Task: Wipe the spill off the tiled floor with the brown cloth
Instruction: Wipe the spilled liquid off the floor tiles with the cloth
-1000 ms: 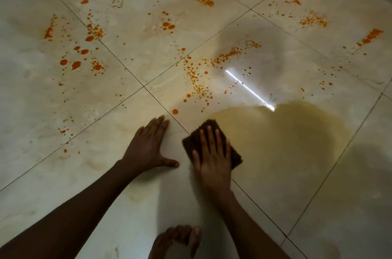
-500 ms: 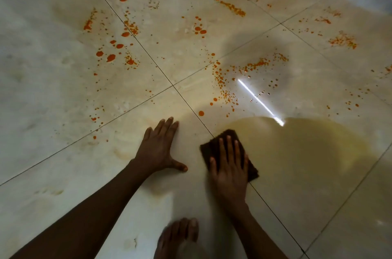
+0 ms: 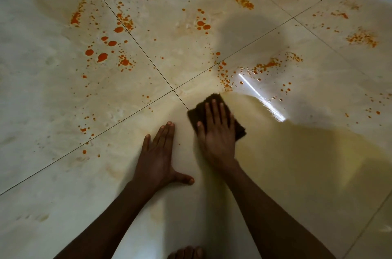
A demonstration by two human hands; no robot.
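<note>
Pressing flat on the brown cloth [image 3: 212, 102], the right hand [image 3: 218, 137] lies palm down with its fingers [image 3: 214, 110] straight and slightly spread across the fabric; nothing is pinched or curled around. The cloth is a dark, coarse-looking pad, roughly rectangular, folded or bunched under the palm, with one corner pointing away from the person and another showing beside the little finger. It rests on the tiled floor [image 3: 42, 93] just to the right of the point where four tiles meet, at the near left edge of the spill [image 3: 307, 163]. The floor is glossy, cream, marble-patterned ceramic, divided by thin dark grout lines that run diagonally through the view. The spill takes two forms: a broad, smooth, yellowish-brown pool to the right of the cloth, and scattered orange droplets [image 3: 101, 57], round to teardrop in shape, spread over the tiles farther away, some in dense speckled clusters. A bright, narrow light streak [image 3: 261, 97] reflects off the wet surface beyond the cloth. The left hand [image 3: 159, 159] lies flat on the bare tile beside the right hand, fingers straight and close together, thumb stretched out sideways, holding nothing. The two hands are near each other but apart. At the bottom edge, what appear to be the toes of a bare foot [image 3: 186, 253] are partly cut off by the frame.
</note>
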